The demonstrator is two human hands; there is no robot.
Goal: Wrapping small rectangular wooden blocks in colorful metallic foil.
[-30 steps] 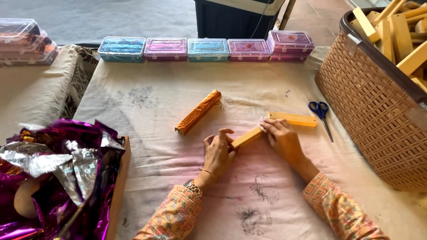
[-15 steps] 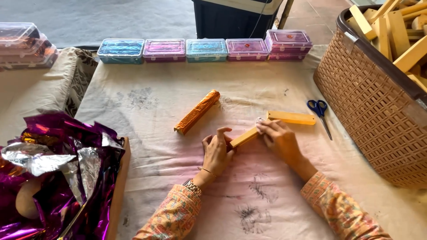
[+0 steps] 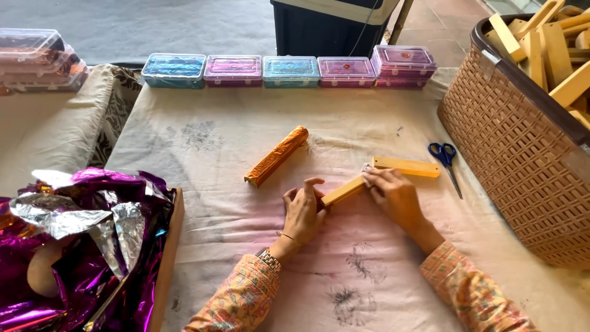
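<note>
Cloth-covered surface (image 3: 246, 141): one foil-wrapped stick (image 3: 276, 155) lies finished, a bare wooden stick (image 3: 407, 166) and scissors (image 3: 447, 158) wait beside. Left hand (image 3: 302, 212) and right hand (image 3: 394, 195) close lightly on an unwrapped wooden stick (image 3: 343, 190) at centre; basket (image 3: 510, 147) holds many more.

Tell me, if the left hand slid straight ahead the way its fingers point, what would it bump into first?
Probably the long block wrapped in orange foil. The left hand rests on one end of a plain yellow wooden block, fingers pointing up the cloth-covered table. It might slip just past the foil block's right end; depth is hard to judge.
</note>
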